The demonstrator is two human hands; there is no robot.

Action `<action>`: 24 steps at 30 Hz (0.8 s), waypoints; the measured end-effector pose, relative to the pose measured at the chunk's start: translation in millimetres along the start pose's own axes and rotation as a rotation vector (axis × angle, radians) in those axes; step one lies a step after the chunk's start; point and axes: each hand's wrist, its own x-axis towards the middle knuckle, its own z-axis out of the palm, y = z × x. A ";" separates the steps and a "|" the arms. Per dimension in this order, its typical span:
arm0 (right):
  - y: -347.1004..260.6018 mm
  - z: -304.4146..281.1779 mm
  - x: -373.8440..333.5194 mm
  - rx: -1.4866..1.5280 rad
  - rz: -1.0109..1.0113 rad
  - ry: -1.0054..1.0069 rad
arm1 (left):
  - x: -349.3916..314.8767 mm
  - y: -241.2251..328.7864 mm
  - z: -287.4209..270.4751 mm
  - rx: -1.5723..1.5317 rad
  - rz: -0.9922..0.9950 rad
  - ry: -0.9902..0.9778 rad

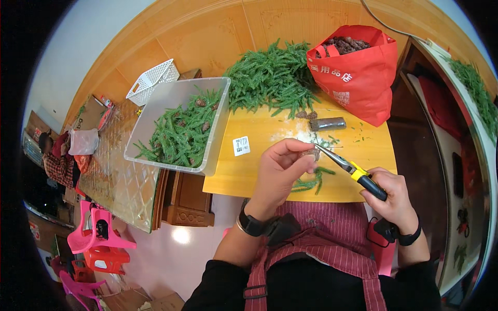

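My left hand (pixel 288 168) is closed, pinching a small brown pine cone (pixel 310 152) that is partly hidden by the fingers. My right hand (pixel 389 193) grips needle-nose pliers (pixel 340 161) by their black and yellow handles. The jaws point up and left, with their tips at the pine cone. A thin wire seems to stick out by the tips, too fine to follow. Below the hands, a green artificial pine sprig (pixel 316 181) lies on the yellow tabletop (pixel 228 173). Beyond them lie a dark wrapped bundle (pixel 328 124) and some loose pine cones (pixel 306 114).
A translucent bin (pixel 211 168) of sprigs with pine cones stands left, near a white basket (pixel 152 82). Sprigs pile up (pixel 272 75) at the back, beside a red bag (pixel 353 78) of pine cones. Pink chairs (pixel 98 228) stand lower left; another person (pixel 59 163) is farther off.
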 end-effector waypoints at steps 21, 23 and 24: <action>-0.6 5.2 -3.1 0.019 0.039 0.041 | 5.8 -0.1 10.8 0.602 0.468 0.064; 2.3 5.9 -4.8 0.017 0.033 0.046 | 7.4 -0.8 9.2 0.892 0.707 0.031; 3.1 5.8 -5.3 0.013 0.029 0.051 | 7.9 -1.0 9.9 0.872 0.696 0.032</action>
